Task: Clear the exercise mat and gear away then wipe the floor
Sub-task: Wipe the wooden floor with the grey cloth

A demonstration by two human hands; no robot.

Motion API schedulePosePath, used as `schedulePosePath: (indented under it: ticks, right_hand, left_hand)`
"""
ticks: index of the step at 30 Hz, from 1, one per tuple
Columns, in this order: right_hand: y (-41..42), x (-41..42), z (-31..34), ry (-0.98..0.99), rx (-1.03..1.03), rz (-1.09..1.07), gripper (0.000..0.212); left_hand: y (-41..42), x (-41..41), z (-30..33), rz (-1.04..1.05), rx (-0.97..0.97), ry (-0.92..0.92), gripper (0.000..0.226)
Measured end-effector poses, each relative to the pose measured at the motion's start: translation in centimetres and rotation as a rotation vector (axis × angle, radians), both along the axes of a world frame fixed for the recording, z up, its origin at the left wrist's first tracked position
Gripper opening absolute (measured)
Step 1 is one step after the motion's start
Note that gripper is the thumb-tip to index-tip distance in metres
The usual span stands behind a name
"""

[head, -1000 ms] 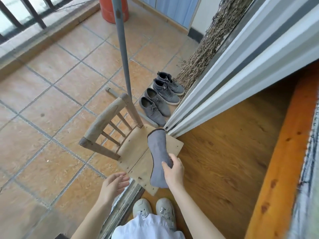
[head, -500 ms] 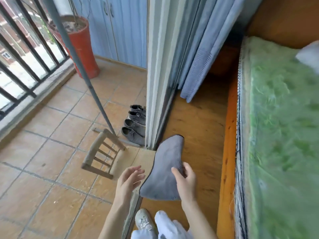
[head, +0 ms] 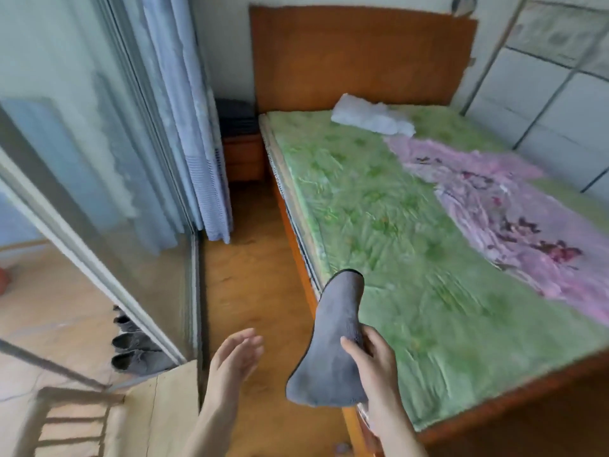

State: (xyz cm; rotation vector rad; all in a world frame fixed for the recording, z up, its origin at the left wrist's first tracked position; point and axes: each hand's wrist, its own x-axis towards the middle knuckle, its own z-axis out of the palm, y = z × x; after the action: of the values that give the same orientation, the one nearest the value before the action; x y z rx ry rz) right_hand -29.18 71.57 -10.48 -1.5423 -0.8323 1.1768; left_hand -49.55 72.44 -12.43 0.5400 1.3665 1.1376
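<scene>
The right hand [head: 372, 361] pinches a grey cloth [head: 333, 341]; the left hand [head: 234, 361], somewhat blurred, seems loosely spread.

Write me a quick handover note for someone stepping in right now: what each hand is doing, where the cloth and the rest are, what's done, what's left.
Right hand: grips the grey cloth, held up beside the bed.
Left hand: open, holding nothing, over the wooden floor.
Nearby: wooden chair and grey shoes at the sliding door, lower left.
Done: cloth is in hand. No exercise mat or gear in view, so cannot tell whether clearing is finished.
Left: wipe the floor; wiping not yet begun.
</scene>
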Motion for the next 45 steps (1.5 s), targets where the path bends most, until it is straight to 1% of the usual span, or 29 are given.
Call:
schedulePosePath:
  ticks: [2, 4, 6, 14, 20, 25, 28, 31, 35, 39, 45]
  right_hand:
    - [-0.9, 3.2, 0.8, 0.02, 0.029, -0.077, 0.01]
    - [-1.7, 6.0, 1.8, 0.04, 0.071, -0.18, 0.016]
    - [-2.6, 8.3, 2.4, 0.062, 0.102, -0.287, 0.014]
    - [-7.0, 14.9, 4.9, 0.134, 0.19, -0.711, 0.017]
    - [-10.9, 17.2, 4.5, 0.136, 0.168, -0.986, 0.022]
    - [-15.1, 17.7, 4.2, 0.152, 0.136, -1.176, 0.021]
    - [-17.9, 17.6, 3.9, 0.149, 0.108, -1.282, 0.02]
    - [-20.6, 17.4, 3.7, 0.166, 0.091, -1.378, 0.02]
    - [-24.1, 17.8, 3.3, 0.192, 0.075, -1.47, 0.018]
    - [-27.6, 20.3, 2.9, 0.214, 0.102, -1.541, 0.018]
    - [-33.5, 28.3, 3.2, 0.192, 0.105, -1.508, 0.015]
  left_hand:
    - [1.0, 3.1, 0.6, -0.085, 0.02, -0.005, 0.01]
    - [1.9, 6.0, 1.4, -0.192, 0.05, -0.007, 0.011]
    - [2.9, 8.6, 2.0, -0.296, 0.075, 0.003, 0.011]
    - [5.8, 18.7, 4.4, -0.704, 0.137, 0.019, 0.015]
    - [4.8, 24.9, 4.0, -0.977, 0.11, 0.031, 0.016]
    - [2.6, 29.2, 3.6, -1.186, 0.097, 0.014, 0.008]
    - [1.1, 31.4, 2.7, -1.292, 0.078, 0.026, 0.019]
    - [-0.9, 33.2, 1.8, -1.4, 0.067, 0.038, 0.019]
    - [-4.2, 35.6, 1.2, -1.498, 0.049, 0.056, 0.017]
    - [-8.2, 39.4, 1.3, -1.529, 0.026, 0.063, 0.018]
    - [-14.8, 47.5, 0.7, -1.496, 0.01, 0.047, 0.018]
